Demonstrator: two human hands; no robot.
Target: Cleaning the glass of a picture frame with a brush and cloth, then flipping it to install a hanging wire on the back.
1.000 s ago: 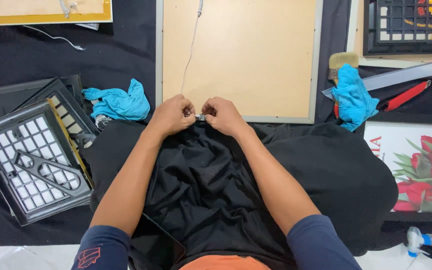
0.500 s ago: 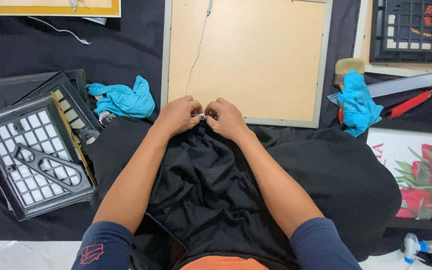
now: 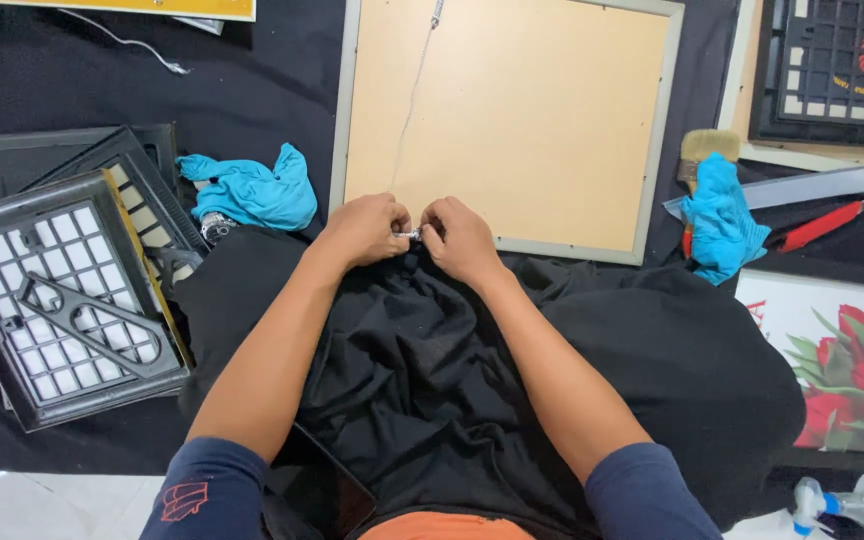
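Down at the near edge of the framed board (image 3: pixel 512 110), both hands are pressed together knuckle to knuckle, the left hand (image 3: pixel 364 228) and the right hand (image 3: pixel 464 238) each pinching one end of a small silver fitting (image 3: pixel 409 235) that sits right between the fingertips, over the frame's lower rail. Compared with a second ago, almost nothing has shifted: the hands hold the same spot and the same pinch, so the fiddly work on that fitting looks to be ongoing rather than finished. A thin wire (image 3: pixel 414 90) runs up the tan backing from the fitting. Black cloth (image 3: pixel 432 380) covers the lap; a blue rag (image 3: pixel 252 190) lies just left.
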